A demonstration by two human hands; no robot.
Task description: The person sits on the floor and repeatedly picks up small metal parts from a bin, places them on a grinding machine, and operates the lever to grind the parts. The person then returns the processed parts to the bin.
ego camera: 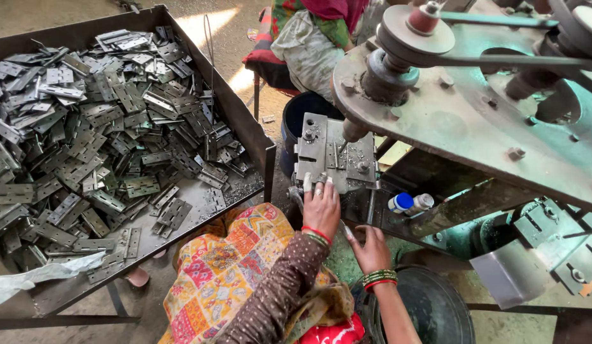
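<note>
Bangled right hand (371,250) pinches one hinge plate (348,232); left hand (321,202) presses flat (fingers together) on the jig (334,156)—best clear of the punch.

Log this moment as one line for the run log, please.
left hand: fingers on metal jig plate under drill spindle | right hand: below plate, grip unclear | tray of hinge plates at left

A metalworking workshop: a belt-driven grey steel press machine (474,121) stands beside a dark metal tray (245,121) heaped with grey steel hinge plates (98,127).
</note>
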